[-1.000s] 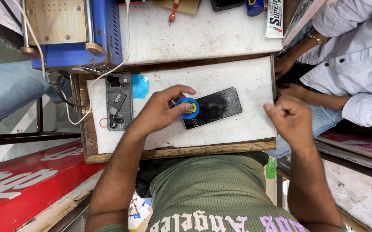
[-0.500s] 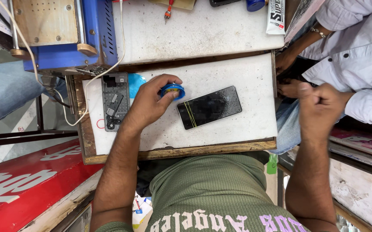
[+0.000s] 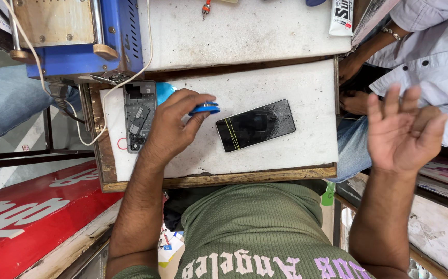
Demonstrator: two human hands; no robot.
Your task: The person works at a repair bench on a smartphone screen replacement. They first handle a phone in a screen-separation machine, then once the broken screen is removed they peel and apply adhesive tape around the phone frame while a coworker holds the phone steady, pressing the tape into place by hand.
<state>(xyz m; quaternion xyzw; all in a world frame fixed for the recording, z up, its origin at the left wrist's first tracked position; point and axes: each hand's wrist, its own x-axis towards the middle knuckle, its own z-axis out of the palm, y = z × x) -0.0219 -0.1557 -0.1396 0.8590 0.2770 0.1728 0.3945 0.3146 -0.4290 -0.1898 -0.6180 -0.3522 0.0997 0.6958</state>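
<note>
My left hand point(image 3: 175, 124) rests on a white work board point(image 3: 291, 147) and pinches a small blue round suction cup point(image 3: 204, 108) between thumb and fingers. To its right a black phone screen point(image 3: 255, 125) with thin yellow lines lies flat on the board, apart from the hand. Left of my hand lies an opened phone frame point(image 3: 139, 115) with its inner parts showing, and a blue piece point(image 3: 164, 91) beside it. My right hand point(image 3: 400, 128) is raised off the board at the right, palm spread, fingers apart, holding nothing.
A blue machine with a wooden top point(image 3: 74, 36) stands at the back left, with white cables point(image 3: 94, 132) trailing down. Behind the board is a worn white table point(image 3: 244, 36) with a small screwdriver point(image 3: 206, 8). Another person in a light shirt point(image 3: 430, 57) sits at the right.
My left hand lifted the blue suction cup off the phone screen and drew it left. My right hand rose from the board's right edge and its fist spread into a flat palm.
</note>
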